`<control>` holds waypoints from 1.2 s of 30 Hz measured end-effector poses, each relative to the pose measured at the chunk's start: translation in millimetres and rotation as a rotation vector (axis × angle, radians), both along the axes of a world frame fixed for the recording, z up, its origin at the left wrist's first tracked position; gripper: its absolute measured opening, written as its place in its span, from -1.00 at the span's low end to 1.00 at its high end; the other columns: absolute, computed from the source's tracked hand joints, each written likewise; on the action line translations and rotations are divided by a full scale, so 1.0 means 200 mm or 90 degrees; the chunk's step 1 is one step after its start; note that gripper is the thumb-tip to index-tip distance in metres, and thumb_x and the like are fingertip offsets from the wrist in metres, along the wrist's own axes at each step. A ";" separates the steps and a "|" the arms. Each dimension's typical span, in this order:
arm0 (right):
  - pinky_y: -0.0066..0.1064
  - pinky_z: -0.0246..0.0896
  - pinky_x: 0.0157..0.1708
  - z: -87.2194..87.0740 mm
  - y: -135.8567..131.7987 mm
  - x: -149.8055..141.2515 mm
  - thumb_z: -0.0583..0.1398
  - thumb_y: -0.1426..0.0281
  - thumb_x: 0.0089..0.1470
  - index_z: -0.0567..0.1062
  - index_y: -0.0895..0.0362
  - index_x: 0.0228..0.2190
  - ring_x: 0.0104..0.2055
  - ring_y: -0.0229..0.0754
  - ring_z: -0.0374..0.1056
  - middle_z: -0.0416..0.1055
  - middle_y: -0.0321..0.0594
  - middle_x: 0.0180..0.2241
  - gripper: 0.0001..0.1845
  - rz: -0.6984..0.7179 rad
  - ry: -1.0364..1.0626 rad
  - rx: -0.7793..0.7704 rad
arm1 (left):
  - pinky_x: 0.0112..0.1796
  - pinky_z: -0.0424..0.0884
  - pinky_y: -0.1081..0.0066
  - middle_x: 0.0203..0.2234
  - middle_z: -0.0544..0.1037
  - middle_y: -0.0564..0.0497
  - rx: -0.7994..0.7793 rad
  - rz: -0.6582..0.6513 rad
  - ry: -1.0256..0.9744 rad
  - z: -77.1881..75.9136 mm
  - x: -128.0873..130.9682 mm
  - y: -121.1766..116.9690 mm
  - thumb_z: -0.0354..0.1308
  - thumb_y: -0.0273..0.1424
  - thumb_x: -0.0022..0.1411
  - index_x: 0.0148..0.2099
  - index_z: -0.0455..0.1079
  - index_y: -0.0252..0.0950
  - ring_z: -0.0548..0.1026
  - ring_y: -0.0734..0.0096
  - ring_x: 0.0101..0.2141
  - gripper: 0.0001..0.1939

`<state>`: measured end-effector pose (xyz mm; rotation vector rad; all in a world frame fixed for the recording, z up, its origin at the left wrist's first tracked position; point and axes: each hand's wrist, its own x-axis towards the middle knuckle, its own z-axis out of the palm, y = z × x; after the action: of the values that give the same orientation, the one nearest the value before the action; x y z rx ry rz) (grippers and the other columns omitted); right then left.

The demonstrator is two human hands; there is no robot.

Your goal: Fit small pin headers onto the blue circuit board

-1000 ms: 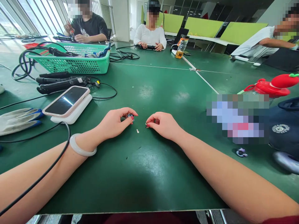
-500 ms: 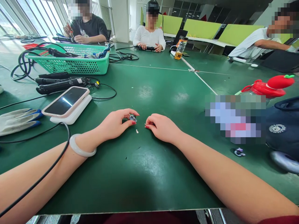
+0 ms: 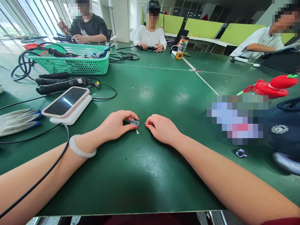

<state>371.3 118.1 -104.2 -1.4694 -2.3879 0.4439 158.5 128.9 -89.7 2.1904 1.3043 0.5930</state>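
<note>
My left hand (image 3: pixel 119 125) pinches a small flat grey piece with dark detail (image 3: pixel 134 122) between thumb and fingers; it resembles a little circuit board, but its kind is unclear. Just to the right, my right hand (image 3: pixel 160 128) is closed in a pinch around a tiny light bit (image 3: pixel 145 124), too small to name. The two hands are a short gap apart and do not touch. A tiny whitish piece (image 3: pixel 137 132) lies on the green table (image 3: pixel 145 175) just below my left fingertips.
To the left are a phone (image 3: pixel 67 101) on a white box, grey-blue gloves (image 3: pixel 18 122), black handheld tools (image 3: pixel 62 84) and a green basket (image 3: pixel 75 64). A black cable (image 3: pixel 50 172) crosses my left forearm. At right lie a hair tie (image 3: pixel 241 153) and a dark bag (image 3: pixel 284 125).
The grey piece in my left hand has turned and shows more of its flat face. My right hand barely moved. Across the table, the left person's hand rose and the right person's arm shifted.
</note>
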 end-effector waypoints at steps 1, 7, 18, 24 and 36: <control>-0.44 0.07 -0.33 0.00 0.00 0.00 0.13 0.47 0.17 0.45 0.15 -0.37 -0.32 -0.28 0.25 0.39 -0.24 -0.34 -0.89 0.007 0.014 0.013 | -0.18 0.39 0.35 -0.29 0.56 0.06 -0.002 0.001 -0.001 0.00 0.00 0.00 0.22 -0.22 0.09 -0.17 0.47 -0.17 0.50 0.33 -0.24 -0.74; -0.46 0.11 -0.31 -0.01 -0.04 -0.03 0.11 0.44 0.20 0.46 0.15 -0.34 -0.32 -0.29 0.26 0.39 -0.24 -0.32 -0.87 0.101 0.102 0.115 | -0.20 0.40 0.33 -0.34 0.55 0.05 0.009 -0.020 -0.004 0.00 0.00 0.00 0.30 -0.16 -0.01 -0.24 0.44 -0.22 0.49 0.32 -0.28 -0.68; -0.44 0.15 -0.24 -0.01 -0.06 -0.05 0.09 0.39 0.24 0.50 0.14 -0.29 -0.24 -0.25 0.31 0.43 -0.20 -0.27 -0.81 0.143 0.069 0.160 | -0.21 0.40 0.33 -0.34 0.54 0.06 0.006 -0.069 0.007 0.00 0.01 -0.02 0.31 -0.13 -0.03 -0.26 0.45 -0.21 0.49 0.30 -0.27 -0.67; -0.44 0.14 -0.27 -0.01 -0.06 -0.04 0.16 0.36 0.19 0.51 0.13 -0.32 -0.29 -0.28 0.30 0.42 -0.27 -0.30 -0.86 0.090 0.068 0.112 | -0.16 0.42 0.29 -0.32 0.56 0.03 0.008 -0.022 0.004 -0.01 0.00 0.00 0.29 -0.17 0.01 -0.22 0.46 -0.21 0.50 0.29 -0.26 -0.69; -0.43 0.07 -0.35 -0.02 -0.05 -0.10 0.11 0.33 0.23 0.48 0.15 -0.32 -0.34 -0.27 0.29 0.39 -0.24 -0.31 -0.81 0.081 -0.048 0.079 | -0.19 0.41 0.29 -0.34 0.56 0.03 -0.002 0.043 0.008 -0.01 0.00 0.02 0.26 -0.19 0.02 -0.22 0.47 -0.21 0.50 0.29 -0.29 -0.72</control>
<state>352.1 107.6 -107.7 -1.3083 -2.5280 0.2676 158.7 132.5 -92.5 2.1584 1.3893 0.6029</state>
